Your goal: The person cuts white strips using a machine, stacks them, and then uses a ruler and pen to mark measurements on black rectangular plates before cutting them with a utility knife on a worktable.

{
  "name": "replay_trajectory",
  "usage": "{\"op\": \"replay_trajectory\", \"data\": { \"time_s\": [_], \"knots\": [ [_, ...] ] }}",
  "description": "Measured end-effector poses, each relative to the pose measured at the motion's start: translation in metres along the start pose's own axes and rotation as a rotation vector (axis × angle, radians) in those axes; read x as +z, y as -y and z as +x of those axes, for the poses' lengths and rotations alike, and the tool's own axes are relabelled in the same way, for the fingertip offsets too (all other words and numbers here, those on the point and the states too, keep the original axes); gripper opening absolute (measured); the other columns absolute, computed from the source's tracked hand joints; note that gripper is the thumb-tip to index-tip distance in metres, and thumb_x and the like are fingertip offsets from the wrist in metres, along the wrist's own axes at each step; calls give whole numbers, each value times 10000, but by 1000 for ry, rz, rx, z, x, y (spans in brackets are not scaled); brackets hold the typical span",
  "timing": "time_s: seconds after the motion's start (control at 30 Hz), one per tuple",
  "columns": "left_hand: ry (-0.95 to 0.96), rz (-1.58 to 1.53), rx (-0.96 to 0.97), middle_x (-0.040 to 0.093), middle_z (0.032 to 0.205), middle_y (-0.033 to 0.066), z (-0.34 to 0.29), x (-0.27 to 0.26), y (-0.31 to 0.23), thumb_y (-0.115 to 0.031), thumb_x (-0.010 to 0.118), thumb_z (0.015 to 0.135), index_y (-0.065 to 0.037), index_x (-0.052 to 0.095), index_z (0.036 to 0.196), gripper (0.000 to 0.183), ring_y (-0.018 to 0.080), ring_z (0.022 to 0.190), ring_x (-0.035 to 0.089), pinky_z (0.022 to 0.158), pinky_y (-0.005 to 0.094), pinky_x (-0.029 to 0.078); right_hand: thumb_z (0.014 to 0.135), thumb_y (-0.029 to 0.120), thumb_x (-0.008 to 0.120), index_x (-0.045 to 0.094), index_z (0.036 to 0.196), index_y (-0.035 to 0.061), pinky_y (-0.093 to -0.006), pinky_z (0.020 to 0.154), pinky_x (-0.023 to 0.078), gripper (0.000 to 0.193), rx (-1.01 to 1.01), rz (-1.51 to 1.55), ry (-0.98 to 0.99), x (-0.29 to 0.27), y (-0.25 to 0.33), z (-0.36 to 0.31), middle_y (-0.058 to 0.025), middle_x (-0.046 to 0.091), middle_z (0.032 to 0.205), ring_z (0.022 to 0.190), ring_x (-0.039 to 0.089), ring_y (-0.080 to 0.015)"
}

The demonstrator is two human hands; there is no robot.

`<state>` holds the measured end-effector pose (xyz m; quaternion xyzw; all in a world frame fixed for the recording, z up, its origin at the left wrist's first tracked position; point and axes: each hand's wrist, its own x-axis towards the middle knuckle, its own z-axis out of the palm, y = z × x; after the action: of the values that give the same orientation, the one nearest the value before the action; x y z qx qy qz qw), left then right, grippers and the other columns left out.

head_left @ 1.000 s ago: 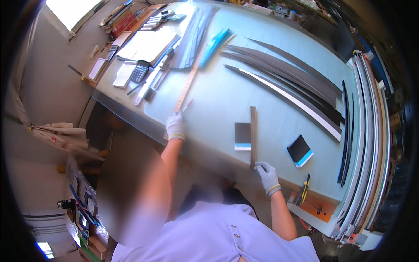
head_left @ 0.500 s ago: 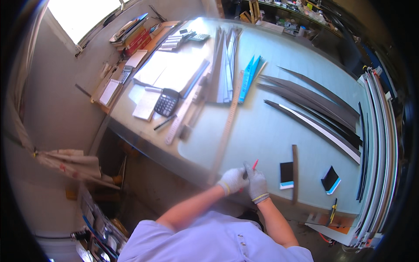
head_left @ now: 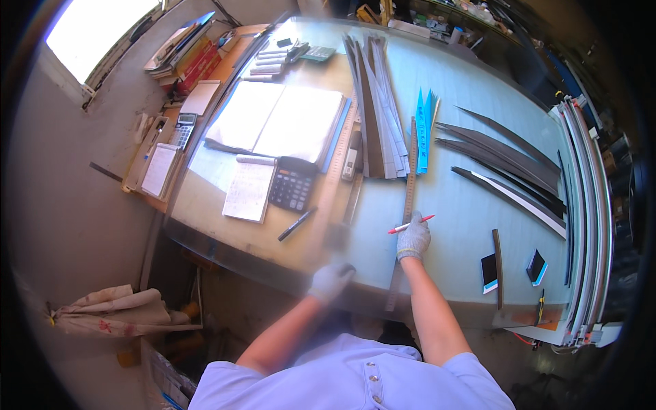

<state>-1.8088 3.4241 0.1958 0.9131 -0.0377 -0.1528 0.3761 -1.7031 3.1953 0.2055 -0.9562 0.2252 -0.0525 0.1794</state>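
Observation:
My right hand (head_left: 414, 240), in a grey knit glove, is closed on a red-and-white pen (head_left: 403, 228) that lies crosswise in its fingers. That hand rests over a long ruler (head_left: 411, 178), which runs from beside the blue folded strips (head_left: 424, 140) to the table's front edge. At the front edge, my left hand (head_left: 329, 281), also gloved, is smeared by motion. Something dark shows at its fingertips, too blurred to make out. Left of the hands lie a black pen (head_left: 296, 224), a black calculator (head_left: 292, 183) and a written notepad (head_left: 249, 190).
An open book (head_left: 277, 121) and a bundle of grey strips (head_left: 376, 109) lie farther back on the table. Dark strips (head_left: 502, 156) fan out at the right. Two small black swatches, one near a brown strip (head_left: 497, 266), lie front right. Long profiles (head_left: 584, 219) line the right edge.
My hands have parted: the right went forward onto the ruler with the pen, the left moved left along the table edge. The view has shifted, too.

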Motion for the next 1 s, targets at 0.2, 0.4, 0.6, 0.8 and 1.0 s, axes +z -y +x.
{"op": "replay_trajectory", "data": {
  "time_s": [0.2, 0.4, 0.6, 0.8, 1.0],
  "knots": [
    [92, 76, -85, 724, 985, 151, 7, -7, -7, -405, 575, 953, -208, 731, 1050, 269, 367, 909, 690, 820, 470, 544, 854, 151, 685, 599, 1045, 52, -487, 807, 549, 232, 274, 54, 39, 16, 7, 13, -217, 687, 986, 929, 686, -413],
    [85, 64, -9, 727, 955, 144, 10, -8, -14, -394, 572, 958, -213, 730, 1040, 254, 364, 879, 693, 799, 467, 547, 897, 137, 627, 567, 979, 16, -480, 741, 547, 158, 96, 176, 20, 36, -41, 28, -194, 682, 874, 805, 690, -389],
    [107, 85, -43, 725, 996, 152, 8, -5, -10, -397, 579, 954, -200, 719, 1103, 284, 368, 924, 690, 816, 465, 544, 988, 120, 591, 531, 959, 47, -303, 595, 487, 99, 294, 1231, 78, -10, -3, -4, -31, 563, 758, 629, 568, -139],
    [12, -287, 205, 697, 1076, 217, 11, -1, -47, -299, 697, 890, -95, 630, 1276, 442, 350, 1023, 687, 896, 431, 536, 996, 143, 617, 522, 975, 54, -291, 638, 517, 132, 187, 1546, -186, -82, 55, -35, -51, 613, 823, 696, 616, -138],
    [-299, -158, 63, 653, 715, 119, 25, 34, -66, -192, 782, 842, -17, 686, 1059, 294, 178, 628, 605, 636, 331, 512, 1004, 152, 609, 552, 984, 55, -279, 706, 506, 114, 94, 1420, -20, -100, 19, -48, -49, 632, 861, 791, 630, -136]
  ]
}}
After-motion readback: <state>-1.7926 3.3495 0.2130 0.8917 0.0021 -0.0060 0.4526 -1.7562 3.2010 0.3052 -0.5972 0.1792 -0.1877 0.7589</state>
